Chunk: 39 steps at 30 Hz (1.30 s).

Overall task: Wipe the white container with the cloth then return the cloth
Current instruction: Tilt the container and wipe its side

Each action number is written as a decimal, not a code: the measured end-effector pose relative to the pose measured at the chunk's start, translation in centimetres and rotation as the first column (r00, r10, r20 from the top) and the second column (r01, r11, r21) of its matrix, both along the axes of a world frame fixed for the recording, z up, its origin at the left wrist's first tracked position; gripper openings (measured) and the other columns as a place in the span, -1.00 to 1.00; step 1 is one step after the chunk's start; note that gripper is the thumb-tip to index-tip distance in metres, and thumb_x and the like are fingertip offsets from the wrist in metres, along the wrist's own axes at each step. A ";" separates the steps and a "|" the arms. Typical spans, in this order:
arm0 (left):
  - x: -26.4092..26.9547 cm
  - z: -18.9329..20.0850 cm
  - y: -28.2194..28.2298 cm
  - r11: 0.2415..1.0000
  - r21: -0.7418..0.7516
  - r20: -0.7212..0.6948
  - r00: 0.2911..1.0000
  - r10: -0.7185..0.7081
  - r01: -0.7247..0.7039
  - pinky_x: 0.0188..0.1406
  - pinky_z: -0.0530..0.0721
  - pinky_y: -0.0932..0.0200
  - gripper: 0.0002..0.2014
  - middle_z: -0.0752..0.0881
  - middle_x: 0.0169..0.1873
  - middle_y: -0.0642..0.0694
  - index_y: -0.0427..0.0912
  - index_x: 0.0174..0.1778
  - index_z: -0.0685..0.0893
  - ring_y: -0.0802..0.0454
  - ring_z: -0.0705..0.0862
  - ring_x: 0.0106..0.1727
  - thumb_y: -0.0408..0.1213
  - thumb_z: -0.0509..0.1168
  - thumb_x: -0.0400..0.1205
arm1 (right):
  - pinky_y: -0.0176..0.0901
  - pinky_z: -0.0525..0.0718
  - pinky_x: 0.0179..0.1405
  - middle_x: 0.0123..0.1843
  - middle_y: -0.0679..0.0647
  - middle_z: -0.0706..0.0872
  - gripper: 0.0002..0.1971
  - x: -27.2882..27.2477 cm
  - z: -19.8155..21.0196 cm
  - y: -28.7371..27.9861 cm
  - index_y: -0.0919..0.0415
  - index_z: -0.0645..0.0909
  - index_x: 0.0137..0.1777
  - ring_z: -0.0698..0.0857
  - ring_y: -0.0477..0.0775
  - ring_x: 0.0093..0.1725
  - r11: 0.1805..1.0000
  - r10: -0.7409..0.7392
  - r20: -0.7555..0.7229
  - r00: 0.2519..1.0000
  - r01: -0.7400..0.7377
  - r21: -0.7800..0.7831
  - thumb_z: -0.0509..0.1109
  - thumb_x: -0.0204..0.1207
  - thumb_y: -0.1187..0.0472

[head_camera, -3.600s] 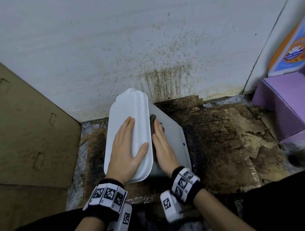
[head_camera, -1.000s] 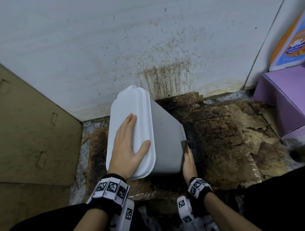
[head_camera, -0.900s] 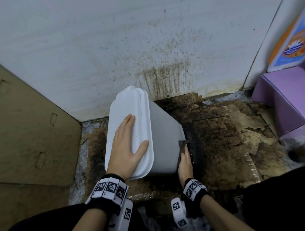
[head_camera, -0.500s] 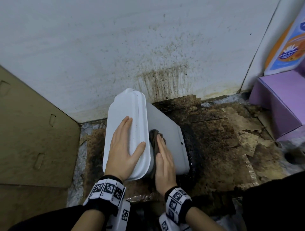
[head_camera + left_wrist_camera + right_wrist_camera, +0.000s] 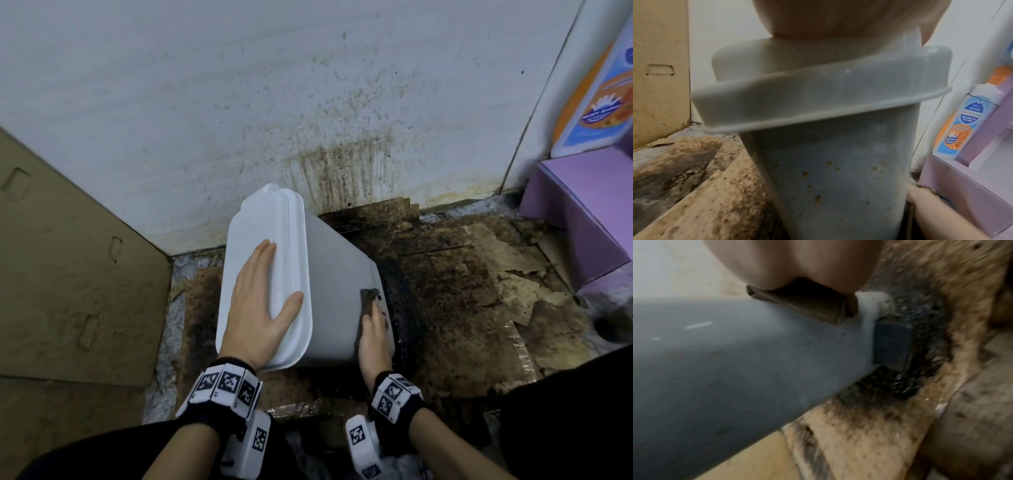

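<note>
A bottle (image 5: 970,120) at the right edge carries a blue and orange label with a hand symbol; its small print is too blurred to read. The square markers on your wristbands (image 5: 224,382) hold patterns, not words. Your left hand (image 5: 262,301) lies flat with straight fingers on the lid of the white container (image 5: 337,294), which stands on a stained floor (image 5: 479,291) against a spattered wall (image 5: 274,85). Your right hand (image 5: 375,334) presses a dark cloth (image 5: 368,301) flat against the container's right side, low down. Both wrist views are soft and show only the heels of your hands.
</note>
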<state>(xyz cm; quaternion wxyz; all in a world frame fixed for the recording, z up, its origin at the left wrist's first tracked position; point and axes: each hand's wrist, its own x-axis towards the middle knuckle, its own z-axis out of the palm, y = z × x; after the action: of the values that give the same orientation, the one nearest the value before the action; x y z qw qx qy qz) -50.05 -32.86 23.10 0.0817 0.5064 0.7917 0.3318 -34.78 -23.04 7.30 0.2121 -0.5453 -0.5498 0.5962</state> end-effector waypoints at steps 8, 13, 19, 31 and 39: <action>0.1 -0.1 0.1 1.000 0.011 0.023 1.000 0.012 -0.012 0.74 0.07 0.14 -0.21 0.17 0.75 0.10 -0.04 0.76 0.16 0.21 0.08 0.75 0.20 0.18 0.64 | -0.26 -0.03 0.68 0.75 -0.34 0.09 -0.51 -3.0 9.7 -5.3 -0.32 0.06 0.67 0.00 -0.38 0.71 0.927 0.229 -0.260 0.938 -0.128 0.353 -0.08 0.76 0.01; 0.0 -0.1 0.0 1.000 0.008 0.017 1.000 0.005 -0.005 0.73 0.04 0.19 -0.21 0.16 0.75 0.11 -0.04 0.76 0.16 0.22 0.07 0.75 0.20 0.19 0.63 | -0.27 0.02 0.70 0.76 -0.28 0.13 -0.51 -0.2 4.9 -3.1 -0.21 0.07 0.71 0.07 -0.24 0.74 0.852 0.307 -0.130 0.943 -0.211 0.479 -0.16 0.78 -0.04; 0.6 0.2 0.3 1.000 0.004 0.010 1.000 -0.006 0.006 0.70 0.01 0.30 -0.20 0.16 0.75 0.11 -0.04 0.76 0.17 0.22 0.08 0.75 0.20 0.20 0.63 | -0.04 0.01 0.76 0.78 -0.08 0.15 -0.53 2.3 -2.3 0.6 -0.13 0.10 0.72 0.13 -0.09 0.74 0.991 0.105 -0.071 0.992 -0.098 0.092 -0.07 0.83 0.10; 1.2 0.4 0.9 1.000 -0.015 -0.016 1.000 0.007 -0.007 0.75 0.07 0.08 -0.21 0.15 0.75 0.10 -0.02 0.76 0.16 0.20 0.05 0.76 0.21 0.17 0.64 | -0.10 0.15 0.70 0.68 -0.33 0.30 -0.45 -0.9 5.7 -3.9 -0.26 0.27 0.68 0.20 -0.27 0.69 0.998 -0.022 -0.309 0.951 0.040 0.050 0.09 0.67 -0.19; 2.5 0.8 1.9 0.997 -0.067 -0.024 0.999 0.025 -0.027 0.76 0.06 0.02 -0.20 0.10 0.76 0.15 0.02 0.78 0.12 0.23 0.01 0.76 0.30 0.07 0.65 | -0.04 0.52 0.53 0.35 -0.26 0.68 -0.68 -0.4 9.9 -3.0 -0.09 0.55 0.48 0.60 -0.27 0.39 0.982 -0.144 -0.361 0.921 0.177 0.059 0.14 0.80 0.06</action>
<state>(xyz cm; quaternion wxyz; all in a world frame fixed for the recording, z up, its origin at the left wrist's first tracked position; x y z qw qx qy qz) -47.56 -30.95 23.93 0.0853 0.4967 0.8098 0.3004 -35.18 -26.00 17.16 0.3805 -0.4615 -0.4824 0.6399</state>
